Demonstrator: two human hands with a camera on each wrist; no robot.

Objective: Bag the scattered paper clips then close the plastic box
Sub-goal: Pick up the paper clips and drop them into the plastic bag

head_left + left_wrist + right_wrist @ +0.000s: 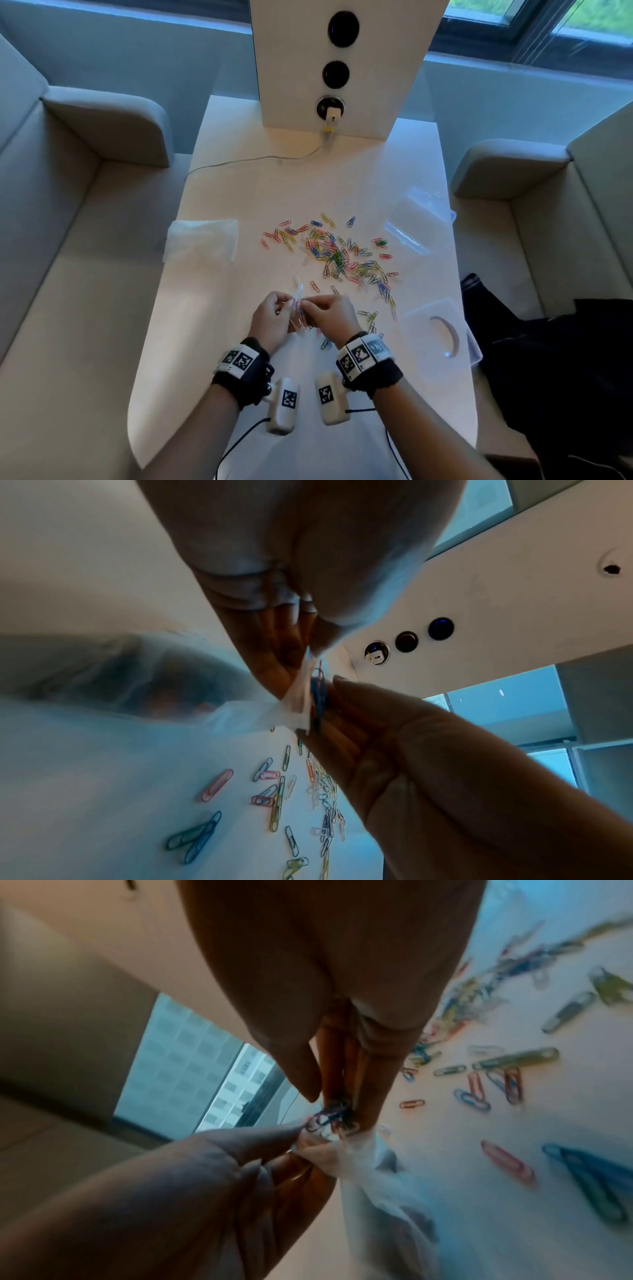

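Colourful paper clips point(339, 255) lie scattered over the middle of the white table point(239, 359). My left hand point(284, 305) pinches the mouth of a small clear plastic bag point(297, 306) near the table's front. My right hand point(310, 303) pinches a small bunch of paper clips point(318, 691) right at the bag's opening. In the right wrist view the held clips point(334, 1112) sit at my fingertips against the bag point(377, 1177). A clear plastic box point(419, 216) lies open at the right back.
A pile of clear bags point(202, 240) lies at the table's left. A clear plastic piece with a curved handle point(442, 335) sits at the right front edge. A white post with sockets point(342, 68) and a cable point(257, 159) stands at the back. Sofas flank the table.
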